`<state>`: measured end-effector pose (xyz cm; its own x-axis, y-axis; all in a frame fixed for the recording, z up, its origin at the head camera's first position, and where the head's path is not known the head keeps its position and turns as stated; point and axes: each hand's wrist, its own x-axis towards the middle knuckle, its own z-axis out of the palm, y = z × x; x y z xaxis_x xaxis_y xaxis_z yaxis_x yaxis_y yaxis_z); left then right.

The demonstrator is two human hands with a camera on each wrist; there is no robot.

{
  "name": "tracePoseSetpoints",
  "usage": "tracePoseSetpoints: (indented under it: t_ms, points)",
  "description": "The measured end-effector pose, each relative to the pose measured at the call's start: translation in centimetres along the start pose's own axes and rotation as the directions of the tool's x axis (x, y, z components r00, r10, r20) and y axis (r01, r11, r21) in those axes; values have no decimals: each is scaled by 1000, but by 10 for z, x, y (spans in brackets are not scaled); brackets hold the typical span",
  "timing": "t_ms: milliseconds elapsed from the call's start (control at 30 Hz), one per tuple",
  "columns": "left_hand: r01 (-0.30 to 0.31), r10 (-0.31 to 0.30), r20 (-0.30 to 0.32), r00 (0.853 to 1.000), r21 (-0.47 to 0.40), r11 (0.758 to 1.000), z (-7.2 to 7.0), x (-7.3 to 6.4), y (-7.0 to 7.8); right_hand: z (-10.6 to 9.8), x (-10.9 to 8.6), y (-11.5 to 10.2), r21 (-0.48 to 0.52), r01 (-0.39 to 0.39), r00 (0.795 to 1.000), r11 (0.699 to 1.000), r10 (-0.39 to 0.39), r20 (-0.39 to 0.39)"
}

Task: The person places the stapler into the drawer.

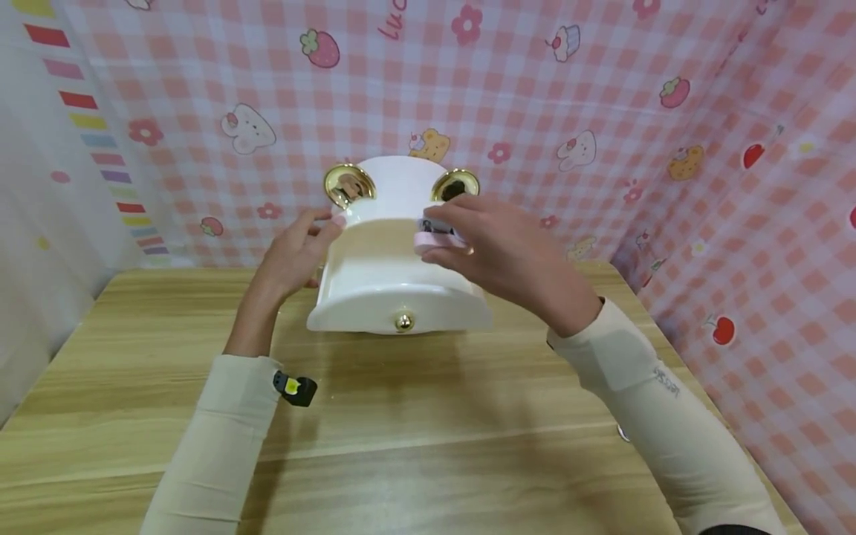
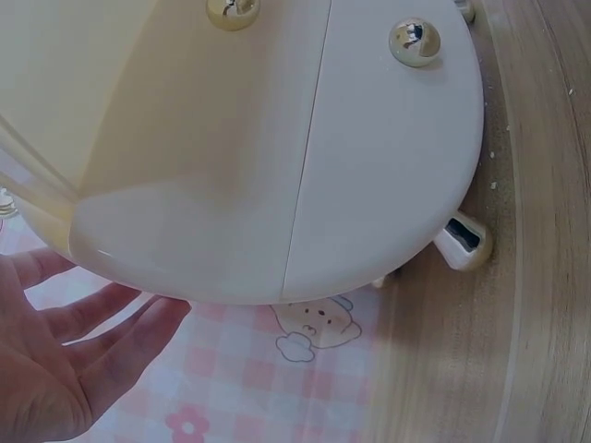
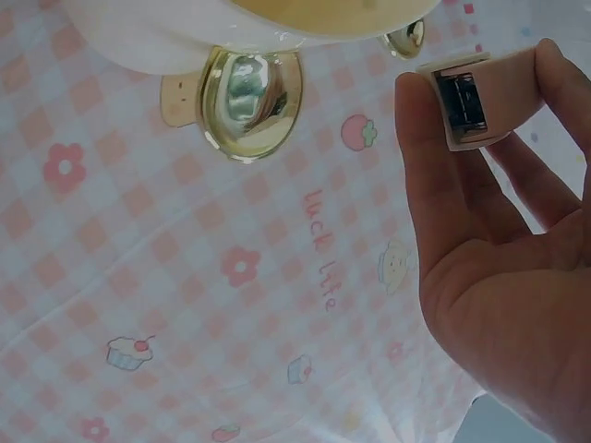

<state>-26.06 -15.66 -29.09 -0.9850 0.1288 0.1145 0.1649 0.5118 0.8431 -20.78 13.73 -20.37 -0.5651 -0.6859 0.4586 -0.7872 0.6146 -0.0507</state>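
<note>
A glossy white storage box (image 1: 361,308) with two round gold ears and a gold knob (image 1: 404,322) stands at the back of the table, its upper part open. My left hand (image 1: 287,256) is at the box's left side, thumb at the rim. In the left wrist view its fingers (image 2: 129,351) stretch out along the box's side wall. Over the right of the opening, my right hand (image 1: 511,249) pinches a small pink block-like item (image 1: 435,241) between thumb and fingers. The right wrist view shows a dark, metallic slot in this pink item (image 3: 512,92).
The wooden table (image 1: 401,446) reaches toward me. Pink checked cloth (image 1: 374,104) hangs right behind the box and along the right side. A second gold knob (image 2: 415,42) and a short gold-toned foot (image 2: 464,242) show on the box.
</note>
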Motion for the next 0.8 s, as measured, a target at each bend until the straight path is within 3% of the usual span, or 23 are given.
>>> tracePoseSetpoints:
  t_ms: [133, 400, 600, 800]
  points:
    - [-1, 1, 0, 1000, -3, 1000, -1, -1, -1, 6, 12, -2, 36, 63, 998, 997, -64, 26]
    - [7, -7, -19, 1000, -13, 1000, 0, -4, -4, 27, 37, -5, 30, 69, 985, 997, -73, 158]
    - [6, -6, -4, 1000, -4, 1000, 1, -5, -4, 36, 55, -12, -25, 109, 953, 994, -97, 286]
    - [2, -2, -12, 1000, -1, 1000, 6, -3, -2, 43, 69, -12, -41, 199, 917, 979, -171, 360]
